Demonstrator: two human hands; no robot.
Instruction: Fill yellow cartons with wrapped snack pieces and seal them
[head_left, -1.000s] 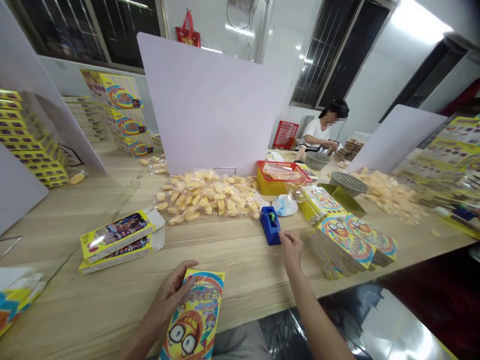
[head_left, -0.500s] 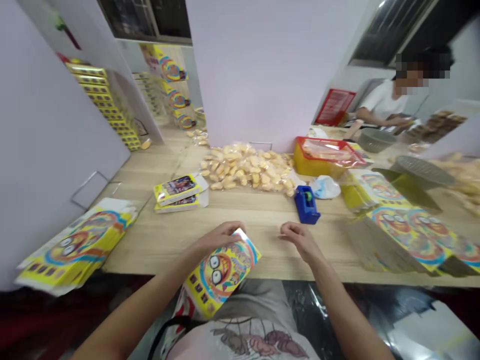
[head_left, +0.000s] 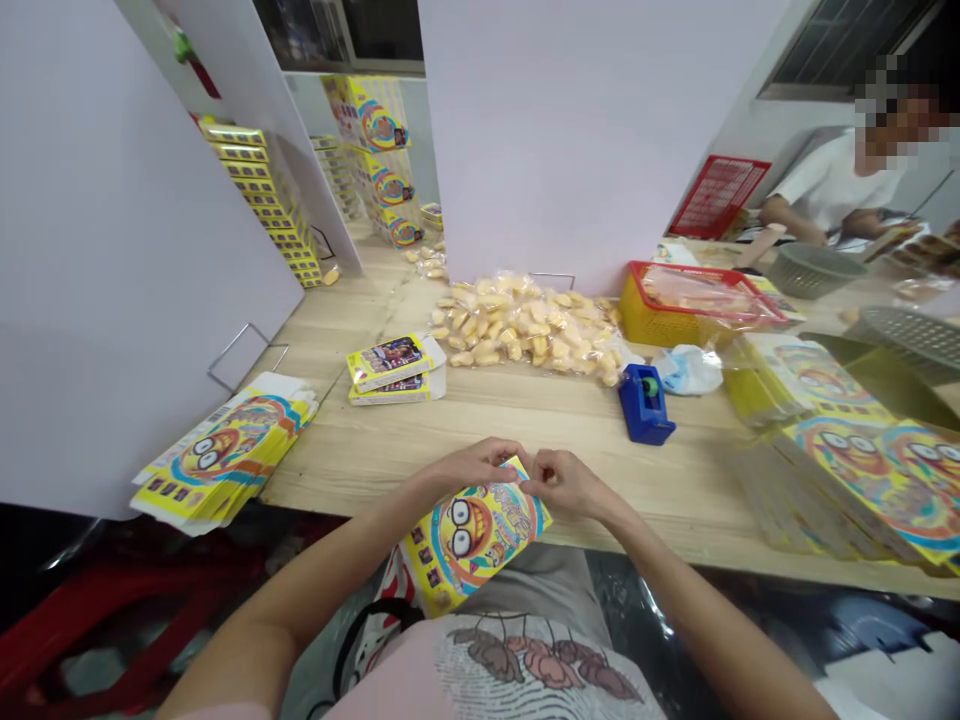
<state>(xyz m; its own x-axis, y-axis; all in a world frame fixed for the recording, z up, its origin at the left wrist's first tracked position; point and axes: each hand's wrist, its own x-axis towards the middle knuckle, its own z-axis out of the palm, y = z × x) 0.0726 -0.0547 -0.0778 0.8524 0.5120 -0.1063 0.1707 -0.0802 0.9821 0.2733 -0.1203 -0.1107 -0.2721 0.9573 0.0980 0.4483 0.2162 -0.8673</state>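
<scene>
A yellow cartoon box [head_left: 480,535] hangs tilted over the table's front edge, above my lap. My left hand [head_left: 487,465] is closed on its upper end, thumb on the printed face. Close beside it, my right hand [head_left: 562,482] has its fingers pinched at the box's upper corner; whatever may be between those fingertips is too small to make out. Beyond my hands lies a heap of clear-wrapped yellow pieces [head_left: 525,325]. Two small filled-looking boxes [head_left: 390,362] rest one on the other to the left of the heap. A blue tape dispenser [head_left: 646,405] stands to the right.
Flat cartoon boxes [head_left: 232,455] are piled at the left edge, and more stacks [head_left: 862,460] lie at the right. Behind the dispenser are a red-rimmed yellow basket [head_left: 667,315] and crumpled plastic [head_left: 691,370]. White partitions [head_left: 585,130] rise behind. A person [head_left: 832,190] sits at the far right.
My right hand has moved left to the box's upper corner, its fingers now pinched next to my left hand. The camera view has shifted left, so the scene appears further right.
</scene>
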